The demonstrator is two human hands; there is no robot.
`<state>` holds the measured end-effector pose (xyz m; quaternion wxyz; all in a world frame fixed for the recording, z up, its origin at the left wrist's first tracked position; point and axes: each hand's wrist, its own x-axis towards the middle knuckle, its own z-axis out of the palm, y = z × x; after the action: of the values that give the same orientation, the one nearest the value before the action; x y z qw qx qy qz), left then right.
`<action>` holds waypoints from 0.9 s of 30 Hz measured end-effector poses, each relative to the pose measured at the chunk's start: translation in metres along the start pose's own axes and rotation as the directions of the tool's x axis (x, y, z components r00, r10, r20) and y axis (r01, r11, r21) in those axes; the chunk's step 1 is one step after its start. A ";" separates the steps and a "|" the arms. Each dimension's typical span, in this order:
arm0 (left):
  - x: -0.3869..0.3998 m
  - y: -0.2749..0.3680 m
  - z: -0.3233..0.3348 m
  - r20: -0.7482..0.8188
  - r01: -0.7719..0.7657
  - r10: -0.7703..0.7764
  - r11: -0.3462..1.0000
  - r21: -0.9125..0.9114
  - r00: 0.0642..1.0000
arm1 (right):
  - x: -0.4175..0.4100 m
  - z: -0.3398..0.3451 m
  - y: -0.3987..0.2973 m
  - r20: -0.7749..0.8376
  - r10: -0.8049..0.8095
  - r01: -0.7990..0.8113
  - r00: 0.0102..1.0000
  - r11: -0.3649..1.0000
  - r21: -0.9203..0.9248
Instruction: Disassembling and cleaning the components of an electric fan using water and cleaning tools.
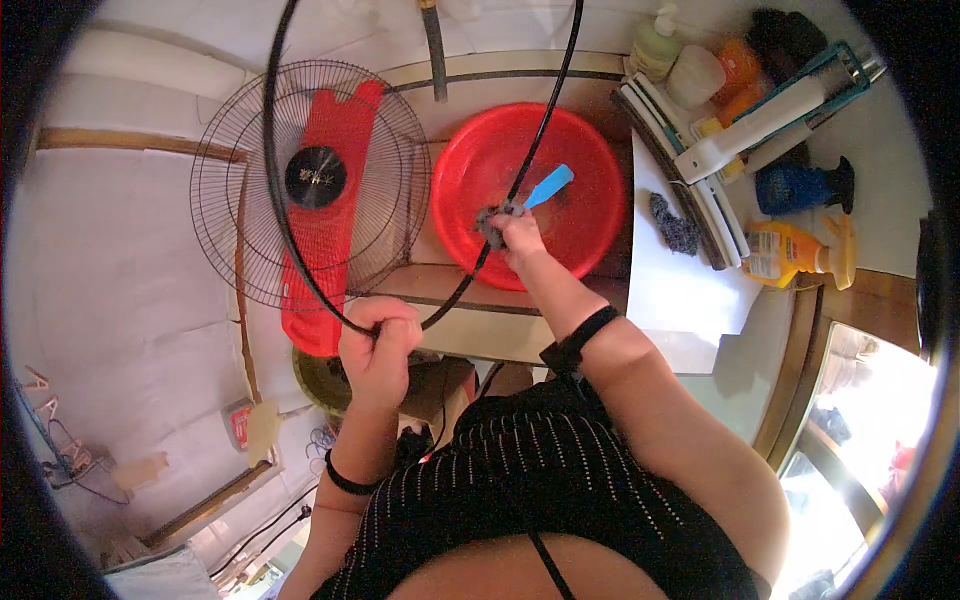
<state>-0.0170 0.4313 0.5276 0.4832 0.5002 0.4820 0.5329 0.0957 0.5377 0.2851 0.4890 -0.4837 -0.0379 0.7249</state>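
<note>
My left hand [382,345] is closed around the lower part of a large black ring [277,180], which looks like the rim of a fan guard and runs up out of view on both sides. My right hand [517,232] presses a grey scouring pad [495,221] around the ring's right side, above a red plastic basin [457,161]. A blue strip-like object [550,186] shows just beyond my right fingers, over the basin; whether I touch it, I cannot tell. A round wire fan grille [397,225] with a black centre lies left of the basin, over a red plastic board [322,240].
Right of the basin, a white surface [660,300] holds a dark scouring pad [673,223], a flat mop head [697,187], a yellow spray bottle [784,253], a blue spray bottle [787,186] and a pump bottle [654,45]. A dark hose [433,52] hangs behind the basin.
</note>
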 end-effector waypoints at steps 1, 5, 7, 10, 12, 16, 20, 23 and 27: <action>-0.003 -0.001 -0.004 -0.014 -0.006 0.006 1.000 0.014 1.000 | 0.005 0.001 -0.003 -0.027 -0.039 0.039 0.999 0.999 -0.026; -0.010 0.007 -0.010 -0.073 -0.041 0.041 0.999 0.011 0.997 | 0.022 0.008 -0.024 -0.176 -0.172 0.155 0.969 0.982 -0.108; -0.010 0.017 -0.017 -0.053 -0.035 0.035 0.999 -0.004 0.998 | 0.023 0.017 -0.036 -0.212 -0.231 0.219 0.950 0.972 -0.079; -0.008 0.032 -0.029 -0.017 -0.051 0.051 0.999 -0.010 0.999 | 0.024 0.020 -0.064 -0.145 -0.256 0.241 0.956 0.964 -0.115; -0.005 0.042 -0.042 0.049 -0.088 0.088 0.996 -0.010 0.995 | 0.030 0.016 -0.079 -0.124 -0.285 0.272 0.951 0.956 -0.112; 0.010 0.053 -0.056 0.140 -0.048 0.060 0.995 -0.089 0.988 | 0.020 0.028 -0.077 -0.072 -0.305 0.296 0.950 0.949 -0.108; 0.028 0.035 -0.072 0.129 -0.237 0.218 0.960 0.148 0.967 | 0.004 0.044 -0.044 -0.135 -0.238 0.234 0.962 0.971 -0.042; 0.026 0.011 -0.078 0.144 -0.262 0.242 0.955 0.142 0.960 | -0.005 0.052 -0.021 -0.146 -0.201 0.209 0.969 0.977 0.046; 0.020 -0.029 -0.084 0.088 -0.147 0.131 0.966 0.211 0.987 | -0.027 0.073 -0.007 -0.094 -0.153 0.159 0.984 0.985 0.060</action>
<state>-0.1005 0.4508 0.4967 0.4047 0.6017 0.4828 0.4911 0.0484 0.5516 0.3457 0.5615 -0.4943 -0.0297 0.6630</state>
